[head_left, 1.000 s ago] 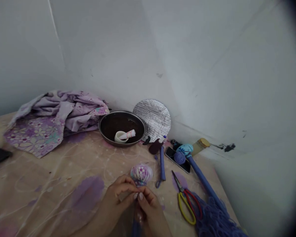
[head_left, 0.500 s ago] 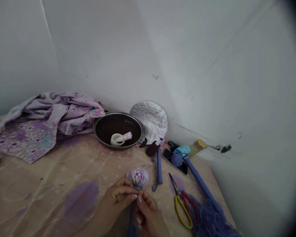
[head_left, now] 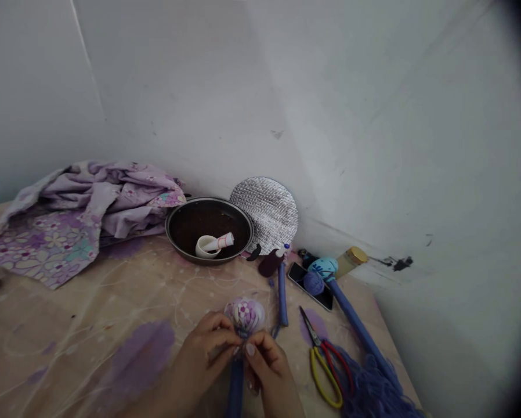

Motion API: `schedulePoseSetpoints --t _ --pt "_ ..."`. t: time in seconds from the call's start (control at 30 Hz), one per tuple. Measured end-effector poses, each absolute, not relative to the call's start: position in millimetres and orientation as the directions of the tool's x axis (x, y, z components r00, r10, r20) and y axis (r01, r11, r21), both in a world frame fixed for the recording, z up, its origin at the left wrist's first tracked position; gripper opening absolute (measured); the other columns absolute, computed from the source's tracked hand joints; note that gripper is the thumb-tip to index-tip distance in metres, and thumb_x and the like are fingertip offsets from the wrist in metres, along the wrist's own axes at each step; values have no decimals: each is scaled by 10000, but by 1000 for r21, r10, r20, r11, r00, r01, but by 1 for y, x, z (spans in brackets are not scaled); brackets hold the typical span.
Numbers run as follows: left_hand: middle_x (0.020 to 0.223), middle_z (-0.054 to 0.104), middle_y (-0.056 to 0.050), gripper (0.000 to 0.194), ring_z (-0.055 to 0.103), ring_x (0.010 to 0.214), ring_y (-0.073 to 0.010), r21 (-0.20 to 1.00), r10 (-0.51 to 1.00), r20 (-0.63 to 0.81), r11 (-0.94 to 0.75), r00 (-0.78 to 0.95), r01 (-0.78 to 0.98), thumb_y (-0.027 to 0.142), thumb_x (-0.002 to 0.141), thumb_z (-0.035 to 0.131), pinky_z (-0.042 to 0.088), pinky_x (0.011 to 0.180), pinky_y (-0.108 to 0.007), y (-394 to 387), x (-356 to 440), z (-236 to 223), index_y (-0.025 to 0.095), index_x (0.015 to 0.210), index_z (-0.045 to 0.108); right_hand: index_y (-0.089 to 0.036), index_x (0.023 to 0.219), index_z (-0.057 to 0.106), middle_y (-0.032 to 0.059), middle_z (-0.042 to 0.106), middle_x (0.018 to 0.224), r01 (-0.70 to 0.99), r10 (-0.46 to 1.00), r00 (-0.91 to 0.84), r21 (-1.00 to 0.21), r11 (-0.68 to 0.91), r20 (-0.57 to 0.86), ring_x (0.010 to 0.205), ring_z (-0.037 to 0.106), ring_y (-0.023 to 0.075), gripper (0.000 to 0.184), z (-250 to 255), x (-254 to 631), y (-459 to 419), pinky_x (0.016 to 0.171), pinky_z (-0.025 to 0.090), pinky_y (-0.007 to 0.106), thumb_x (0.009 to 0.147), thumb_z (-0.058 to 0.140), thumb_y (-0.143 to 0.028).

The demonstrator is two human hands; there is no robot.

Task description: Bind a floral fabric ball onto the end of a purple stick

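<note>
A round ball wrapped in purple-flowered cloth (head_left: 245, 313) tops an upright-pointing blue-wrapped stick (head_left: 235, 389). Bluish yarn (head_left: 243, 333) circles the neck below the ball. My left hand (head_left: 210, 348) is closed in a pinch at the left of this neck, and my right hand (head_left: 267, 363) pinches just to its right. Thin yarn seems to be between the fingertips, mostly covered by them. Scissors (head_left: 316, 339) with one yellow and one red handle lie to the right of my right hand.
Blue yarn (head_left: 373, 383) lies heaped beside a second blue stick (head_left: 360, 328) with a light-blue ball head. Behind are a phone (head_left: 325, 301), a yarn ball (head_left: 313, 283), a jar (head_left: 351, 261), a dark pan (head_left: 186, 255), a foil disc (head_left: 267, 212) and crumpled flowered fabric (head_left: 64, 238).
My fingertips have moved slightly apart at the neck, and my right hand has shifted a little right. More of the blue stick shows between my hands.
</note>
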State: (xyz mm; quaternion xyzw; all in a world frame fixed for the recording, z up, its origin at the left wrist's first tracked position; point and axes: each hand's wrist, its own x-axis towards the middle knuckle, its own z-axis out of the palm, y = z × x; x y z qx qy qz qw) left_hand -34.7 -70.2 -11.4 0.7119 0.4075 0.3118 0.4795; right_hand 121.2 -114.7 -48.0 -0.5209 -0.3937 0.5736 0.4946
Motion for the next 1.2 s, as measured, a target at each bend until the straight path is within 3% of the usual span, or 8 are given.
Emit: schedulePoseSetpoints --t 0.13,0.4,0.5,0.63,0.73,0.83,1.0,1.2 --pt "833 602 -52 215 545 855 -207 884 849 69 -295 524 362 234 828 505 401 745 -296 -69 -35 -12 225 764 710 -178 670 512 -86 365 487 62 987 85 -988 -140 -135 421 313 64 354 -35 128 -110 410 239 186 794 593 -499" --pt "733 670 -33 199 575 712 -169 978 827 -159 58 540 199 356 741 629 394 647 -245 -62 -32 -27 182 717 722 -196 624 460 -66 364 526 407 958 283 -910 -78 44 482 353 103 348 -22 168 -88 460 259 213 869 481 -442" --pt "769 700 -41 256 599 735 -174 985 801 -170 140 573 97 413 726 649 410 669 -247 -60 -35 -35 173 772 724 -181 677 531 -48 426 581 464 971 228 -884 -47 69 514 391 109 260 -15 173 -82 487 285 218 834 553 -387" --pt "768 706 -41 285 601 738 -172 980 792 -174 196 586 27 429 709 670 415 681 -249 -61 -36 -38 159 788 715 -194 977 622 -7 516 779 420 997 -73 -906 45 16 597 460 120 194 0 160 -86 538 338 224 813 596 -295" --pt "749 692 -31 286 584 722 -162 971 784 -186 239 593 -12 428 696 684 409 679 -250 -62 -35 -37 152 768 704 -187 827 653 -4 526 737 469 981 -187 -874 127 42 651 488 135 67 8 146 -91 574 341 230 808 590 -200" --pt "722 668 -12 270 555 687 -139 957 761 -209 289 614 -33 416 696 686 388 658 -241 -62 -36 -36 154 757 698 -183 729 614 -11 535 701 537 973 -218 -822 188 80 667 506 133 131 11 138 -93 592 342 225 790 554 -83" --pt "662 628 18 225 506 639 -120 923 735 -282 384 616 -35 373 671 702 355 629 -236 -62 -37 -30 154 720 691 -187 780 596 16 543 787 635 949 -287 -715 292 133 716 533 141 197 16 140 -92 618 366 226 805 467 -39" --pt "545 522 46 267 395 541 -89 892 718 -355 452 598 -12 413 642 716 270 534 -221 -61 -39 -27 150 676 686 -180 771 580 22 545 757 774 969 -80 -598 208 233 692 539 154 160 7 159 -82 614 366 239 849 454 -118"
